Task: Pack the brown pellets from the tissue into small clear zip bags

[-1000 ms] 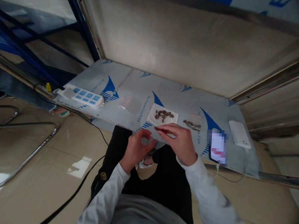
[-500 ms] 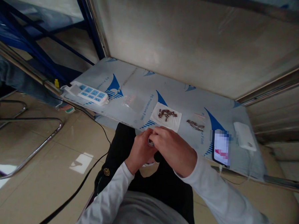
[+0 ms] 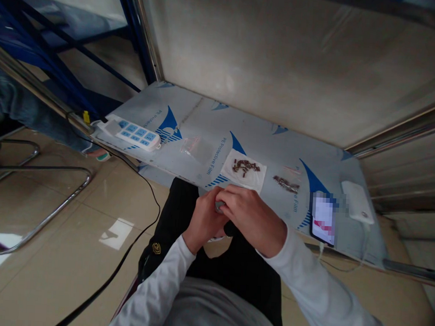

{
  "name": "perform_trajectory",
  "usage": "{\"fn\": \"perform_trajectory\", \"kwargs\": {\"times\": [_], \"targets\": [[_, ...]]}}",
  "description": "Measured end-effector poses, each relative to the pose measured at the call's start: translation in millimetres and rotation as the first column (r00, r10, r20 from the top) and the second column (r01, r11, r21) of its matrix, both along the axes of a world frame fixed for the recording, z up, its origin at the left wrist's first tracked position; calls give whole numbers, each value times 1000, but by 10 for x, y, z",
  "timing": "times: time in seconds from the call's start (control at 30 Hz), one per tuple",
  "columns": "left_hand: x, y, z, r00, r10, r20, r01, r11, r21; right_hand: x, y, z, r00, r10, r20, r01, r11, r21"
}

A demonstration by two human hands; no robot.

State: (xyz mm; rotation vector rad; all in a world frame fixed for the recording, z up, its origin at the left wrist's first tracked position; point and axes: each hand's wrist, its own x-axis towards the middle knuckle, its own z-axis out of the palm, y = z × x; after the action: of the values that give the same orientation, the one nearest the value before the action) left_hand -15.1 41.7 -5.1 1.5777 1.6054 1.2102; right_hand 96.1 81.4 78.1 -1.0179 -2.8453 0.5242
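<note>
My left hand [image 3: 204, 218] and my right hand [image 3: 249, 211] meet over my lap, close to the table's front edge. Both have their fingers closed around a small greyish item [image 3: 219, 206], mostly hidden between them, whose kind I cannot make out. Just beyond the hands, a white cloth or paper sheet [image 3: 257, 180] carries a scatter of small brown cylindrical pieces [image 3: 245, 167]. To its right lies a clear plastic bag [image 3: 287, 183] with similar dark pieces inside. Another clear bag [image 3: 192, 146], with little visible in it, is left of the sheet.
A white power strip [image 3: 138, 135] lies at the table's left end. A phone [image 3: 323, 219] on a cable and a white power bank [image 3: 357, 202] are at the right. A black cable [image 3: 125, 250] crosses the floor. Another person's leg [image 3: 34, 109] shows beside a chair [image 3: 65, 213].
The camera view has shifted slightly. My hands stay together around the small item, with only a slight change in the right fingers. Nothing on the table has moved.
</note>
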Motion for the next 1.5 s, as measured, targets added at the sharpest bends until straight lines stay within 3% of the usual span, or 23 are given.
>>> {"fn": "perform_trajectory", "kwargs": {"times": [0.27,0.37,0.4,0.47,0.57,0.7,0.87,0.97,1.03,1.1,1.17,1.27,1.37,1.43,1.5], "targets": [[-36,-14,28,1000,-7,23,7,1000,-26,5,-56,24,975,-29,-221,13,997,-71],[-57,-5,25,999,15,45,-12,998,-65,192,104,-118,909,-188,-373,141,979,-149],[-62,0,21,998,30,53,-26,997,-77,280,206,-232,866,-281,-414,233,958,-165],[-66,8,9,996,58,62,-52,994,-94,458,456,-550,750,-484,-451,461,871,-168],[-64,6,-7,997,59,58,-53,994,-99,626,808,-1098,655,-728,-201,715,683,-146],[-68,-16,-17,998,44,46,-40,995,-87,589,1014,-1561,589,-796,-141,791,604,-103],[-91,-27,-50,999,43,33,-40,995,-91,501,1044,-1630,533,-832,-154,832,548,-84],[-104,-16,-73,998,50,32,-47,995,-93,488,910,-1436,544,-811,-215,810,575,-118],[-107,-3,-75,998,58,30,-55,994,-95,453,694,-1189,569,-744,-349,738,650,-182],[-100,10,-68,998,57,32,-53,993,-103,389,407,-884,614,-628,-478,602,764,-231],[-83,21,-60,999,23,47,-18,993,-113,302,122,-594,712,-507,-486,455,860,-231],[-47,23,-55,996,-40,74,48,993,-107,170,-149,-343,839,-393,-377,343,919,-195],[-28,16,-64,997,-59,47,63,994,-91,144,-149,-374,867,-352,-353,280,930,-238],[-35,12,-76,999,-34,12,35,995,-94,224,7,-523,809,-398,-432,281,908,-310],[-54,10,-91,1000,6,-11,-7,996,-94,361,271,-746,709,-507,-491,397,862,-315]]}}
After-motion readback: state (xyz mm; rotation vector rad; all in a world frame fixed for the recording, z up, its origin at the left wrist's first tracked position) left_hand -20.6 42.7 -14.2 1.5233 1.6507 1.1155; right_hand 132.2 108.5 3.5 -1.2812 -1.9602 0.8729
